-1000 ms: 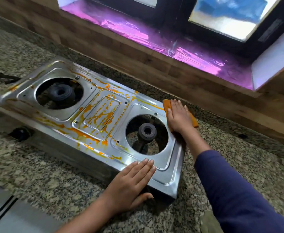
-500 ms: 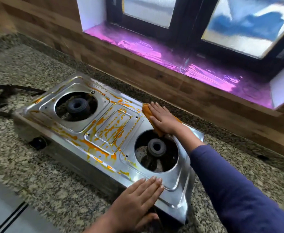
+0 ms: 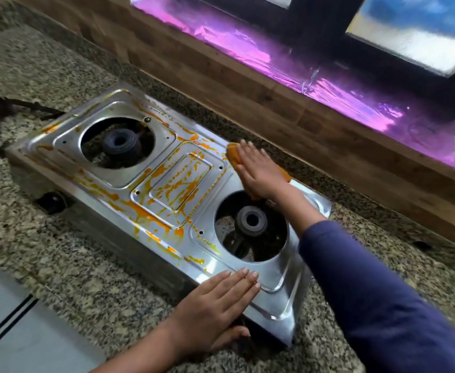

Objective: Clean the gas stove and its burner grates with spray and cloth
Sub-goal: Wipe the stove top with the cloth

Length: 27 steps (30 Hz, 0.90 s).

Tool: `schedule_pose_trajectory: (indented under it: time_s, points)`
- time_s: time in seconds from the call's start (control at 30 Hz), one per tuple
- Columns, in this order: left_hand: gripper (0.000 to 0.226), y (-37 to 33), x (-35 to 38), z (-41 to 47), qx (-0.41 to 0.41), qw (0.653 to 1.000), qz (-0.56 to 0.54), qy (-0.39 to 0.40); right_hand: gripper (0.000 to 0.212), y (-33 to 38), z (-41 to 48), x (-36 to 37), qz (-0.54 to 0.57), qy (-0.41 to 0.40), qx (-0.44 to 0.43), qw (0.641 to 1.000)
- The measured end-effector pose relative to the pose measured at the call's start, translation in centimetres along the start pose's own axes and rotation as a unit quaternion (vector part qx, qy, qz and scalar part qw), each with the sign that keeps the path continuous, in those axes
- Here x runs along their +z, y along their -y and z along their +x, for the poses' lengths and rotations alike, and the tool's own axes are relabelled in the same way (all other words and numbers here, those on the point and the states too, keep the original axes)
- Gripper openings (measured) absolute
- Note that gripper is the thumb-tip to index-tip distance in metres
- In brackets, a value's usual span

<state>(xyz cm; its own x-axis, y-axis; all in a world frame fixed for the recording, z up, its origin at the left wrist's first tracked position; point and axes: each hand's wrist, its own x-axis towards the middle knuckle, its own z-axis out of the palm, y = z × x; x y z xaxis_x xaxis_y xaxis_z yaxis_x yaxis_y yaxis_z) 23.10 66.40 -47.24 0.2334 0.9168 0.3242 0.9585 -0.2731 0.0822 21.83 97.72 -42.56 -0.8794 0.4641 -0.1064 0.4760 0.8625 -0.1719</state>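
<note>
Right hand lies flat, fingers straight and together, palm down on an orange cloth. It grips nothing and only presses the cloth onto the stove top at the stove's back edge, between the centre panel and the right burner opening. Left hand is also flat, fingers straight on the stove's near right corner and thumb down over its front face, holding nothing. Speckled granite bench fills most of the view. Along the bench's back edge runs a wood-plank wall strip, and above it a glossy window sill reflects magenta. Frosted window pane in a dark frame at upper right. Below the bench's front edge at lower left is a pale surface with dark lines. Steel two-burner gas stove sits skewed on the bench, near the back edge. Dark blue sleeve covers the right forearm. Dark hose runs off the stove's left end toward the bench's left edge. Left burner and right burner are exposed in round openings. Black knob on the front face, left. Orange stains streak the centre panel and front rim; the steel around the right opening looks mostly bright.
</note>
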Motion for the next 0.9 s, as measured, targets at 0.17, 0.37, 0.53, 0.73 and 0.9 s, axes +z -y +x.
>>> schedule_pose_trajectory:
  time_s: [0.17, 0.37, 0.53, 0.73, 0.9]
  points:
    - [0.067, 0.0, -0.1, 0.1, 0.003, 1.000, -0.010, 0.002, 0.055, 2.2, 2.7, 0.1, 0.009, 0.030, -0.091, 0.995]
    - [0.067, 0.1, -0.3, 0.0, 0.010, 1.000, -0.015, 0.002, 0.049, -2.9, -4.6, 0.4, 0.141, -0.035, -0.061, 0.987]
    - [0.067, 0.1, -0.3, 0.0, 0.013, 1.000, -0.022, 0.002, 0.056, -4.2, -14.6, 2.0, 0.199, -0.138, 0.084, 0.967]
    - [0.066, 0.2, -0.1, -0.2, 0.016, 0.999, -0.026, -0.009, 0.058, 3.3, -22.6, 4.5, 0.208, -0.197, 0.189, 0.939]
    - [0.066, 0.1, -0.1, -0.1, 0.014, 0.999, -0.033, -0.008, 0.054, 2.3, -20.3, 3.6, 0.134, -0.142, 0.215, 0.957]
